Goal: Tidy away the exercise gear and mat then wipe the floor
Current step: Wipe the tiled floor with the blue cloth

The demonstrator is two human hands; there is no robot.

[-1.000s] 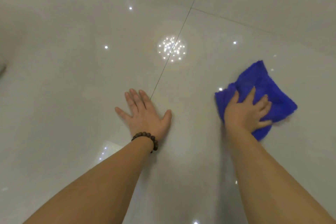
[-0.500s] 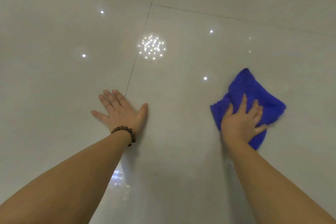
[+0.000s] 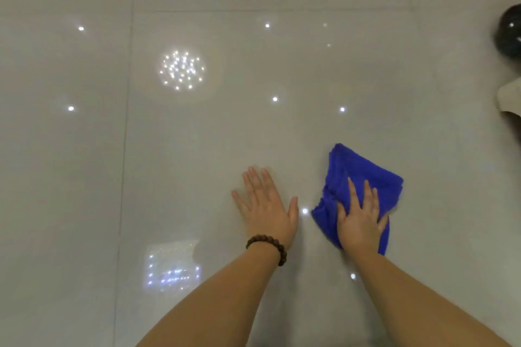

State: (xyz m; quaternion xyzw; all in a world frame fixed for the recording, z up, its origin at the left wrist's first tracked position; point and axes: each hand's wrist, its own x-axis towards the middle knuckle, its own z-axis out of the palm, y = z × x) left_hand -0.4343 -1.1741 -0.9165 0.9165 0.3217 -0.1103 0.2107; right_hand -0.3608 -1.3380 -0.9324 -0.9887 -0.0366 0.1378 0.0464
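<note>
A crumpled blue cloth (image 3: 363,175) lies on the glossy pale tiled floor (image 3: 197,149). My right hand (image 3: 359,218) presses flat on the cloth's near half, fingers straight and spread. My left hand (image 3: 266,205) rests flat on the bare tile just left of the cloth, fingers straight. A dark bead bracelet (image 3: 267,245) sits on the left wrist. No mat is in view.
At the right edge a dark round object (image 3: 510,29) sits on the floor, with a pale object (image 3: 510,98) below it; both are cut off by the frame. Ceiling lights reflect in the tiles. A grout line (image 3: 125,149) runs down the left side.
The view has swung right, bringing the objects at the right edge into sight. My left hand has shifted close beside the cloth. My right hand stays pressed on the cloth.
</note>
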